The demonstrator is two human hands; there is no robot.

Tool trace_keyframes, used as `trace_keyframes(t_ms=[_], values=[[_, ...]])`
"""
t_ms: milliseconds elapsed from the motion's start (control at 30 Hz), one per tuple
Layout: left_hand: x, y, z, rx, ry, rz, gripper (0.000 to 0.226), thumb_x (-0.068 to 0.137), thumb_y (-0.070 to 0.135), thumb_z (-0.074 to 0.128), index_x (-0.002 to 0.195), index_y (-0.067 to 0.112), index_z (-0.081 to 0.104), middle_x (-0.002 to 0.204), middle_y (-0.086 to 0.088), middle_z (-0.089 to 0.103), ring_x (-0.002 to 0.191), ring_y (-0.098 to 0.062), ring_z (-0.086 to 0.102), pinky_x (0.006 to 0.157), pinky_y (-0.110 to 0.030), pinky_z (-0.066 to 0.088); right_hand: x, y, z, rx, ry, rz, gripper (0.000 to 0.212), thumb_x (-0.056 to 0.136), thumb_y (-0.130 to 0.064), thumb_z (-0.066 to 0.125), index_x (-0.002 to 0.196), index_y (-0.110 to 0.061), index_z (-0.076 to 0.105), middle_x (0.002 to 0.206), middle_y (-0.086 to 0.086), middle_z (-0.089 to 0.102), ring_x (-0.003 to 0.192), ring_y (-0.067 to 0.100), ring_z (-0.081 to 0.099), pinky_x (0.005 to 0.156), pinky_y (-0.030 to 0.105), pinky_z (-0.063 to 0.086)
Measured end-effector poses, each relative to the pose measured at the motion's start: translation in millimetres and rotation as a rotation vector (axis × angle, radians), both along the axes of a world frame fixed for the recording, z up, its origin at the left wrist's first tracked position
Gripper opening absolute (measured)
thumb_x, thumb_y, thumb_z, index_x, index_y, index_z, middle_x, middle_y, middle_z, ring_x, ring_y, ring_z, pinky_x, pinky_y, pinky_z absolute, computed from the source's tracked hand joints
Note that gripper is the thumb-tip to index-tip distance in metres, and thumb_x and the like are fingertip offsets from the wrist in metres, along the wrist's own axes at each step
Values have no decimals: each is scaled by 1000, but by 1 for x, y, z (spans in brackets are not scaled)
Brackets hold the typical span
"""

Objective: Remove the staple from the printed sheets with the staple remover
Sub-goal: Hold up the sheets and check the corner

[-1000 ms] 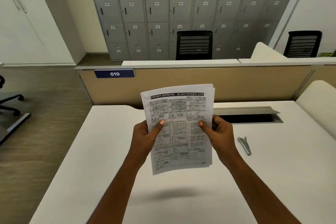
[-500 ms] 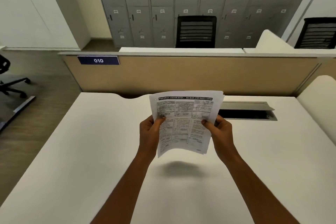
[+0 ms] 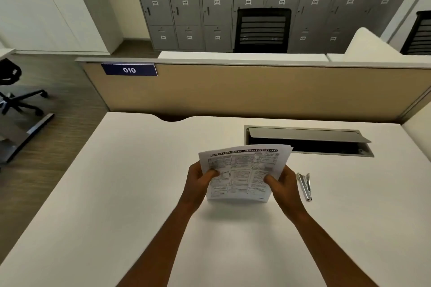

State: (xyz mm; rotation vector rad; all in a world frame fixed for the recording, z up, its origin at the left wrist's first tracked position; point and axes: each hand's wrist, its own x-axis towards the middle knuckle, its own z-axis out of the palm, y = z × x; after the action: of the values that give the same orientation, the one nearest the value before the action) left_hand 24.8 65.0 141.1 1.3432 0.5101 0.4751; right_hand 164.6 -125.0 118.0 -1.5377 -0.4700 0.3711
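A stack of printed sheets [image 3: 245, 170] with a black header line and boxed text is held low over the white desk [image 3: 140, 182], its bottom edge near the surface. My left hand [image 3: 198, 182] grips the stack's left edge, thumb on the front. My right hand [image 3: 282, 184] grips the right edge the same way. A metal staple remover [image 3: 304, 185] lies on the desk just right of my right hand, untouched. The staple itself is too small to make out.
A cable tray with its lid propped up [image 3: 307, 141] is set into the desk behind the sheets. A tan partition [image 3: 256, 91] labelled 010 closes the far edge. Grey lockers [image 3: 210, 2] and a black chair [image 3: 262, 30] stand beyond. Another chair [image 3: 14, 91] stands on the floor at left.
Both hands have lowered the sheets from an upright position toward the desk. The staple remover, hidden half a second ago, shows again beside my right hand.
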Motion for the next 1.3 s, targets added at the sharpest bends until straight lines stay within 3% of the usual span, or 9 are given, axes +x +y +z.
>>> trace_keyframes(t_ms=[233,400,500,600,700,800,933,1133,1300], values=[[3,12,1,36,18,-46,34,84,11,61,117,5,71,110,-10,78,101,-22,75,77,-29,61,-2,5,-3,4,-38,7,37,79,-8,61,109,-25,71,104,-4,77,102,17,73,78,27,62],[10,4,0,21,77,26,22,92,8,65,103,23,76,99,-2,81,92,-19,78,71,-27,62,-5,13,-1,39,-13,-74,33,79,-10,60,103,-27,74,99,-1,78,96,17,74,73,26,61],[11,3,1,23,64,74,26,82,17,62,103,15,77,97,-3,80,89,-17,77,69,-25,60,-5,14,4,70,-12,-89,36,80,-8,58,100,-33,75,100,-4,77,95,12,73,70,19,59],[10,-4,-5,27,85,83,31,78,17,61,105,13,76,99,-7,79,93,-22,77,74,-32,63,-14,16,-1,67,47,-112,34,78,-10,59,105,-26,73,101,-1,77,97,13,73,71,20,59],[11,-9,-8,36,89,81,28,76,14,61,96,25,77,92,1,80,91,-21,77,73,-32,64,-16,16,-6,44,76,-152,33,77,-12,59,108,-12,71,102,7,76,98,20,72,72,23,60],[13,-8,-6,55,95,91,27,77,16,61,88,33,78,90,4,80,88,-20,77,70,-31,64,-12,16,-4,26,81,-154,27,77,-13,59,101,-18,71,97,6,75,94,19,73,73,28,62],[12,-11,-11,30,125,109,26,77,18,60,96,27,76,93,-1,80,89,-22,77,76,-41,65,-15,16,-9,10,84,-153,28,79,-13,59,103,-16,72,97,4,76,93,16,73,70,24,60],[13,-10,-14,30,140,127,27,76,19,61,96,29,75,94,0,79,89,-23,77,74,-39,65,-9,20,-12,-26,98,-148,28,77,-10,59,100,-19,73,94,1,76,91,16,73,68,25,61],[11,-14,-21,12,173,121,26,77,19,62,96,30,75,98,-2,80,91,-21,77,77,-41,65,-11,20,-20,-77,111,-96,37,88,7,58,107,-23,70,101,-3,76,96,14,72,71,23,61]])
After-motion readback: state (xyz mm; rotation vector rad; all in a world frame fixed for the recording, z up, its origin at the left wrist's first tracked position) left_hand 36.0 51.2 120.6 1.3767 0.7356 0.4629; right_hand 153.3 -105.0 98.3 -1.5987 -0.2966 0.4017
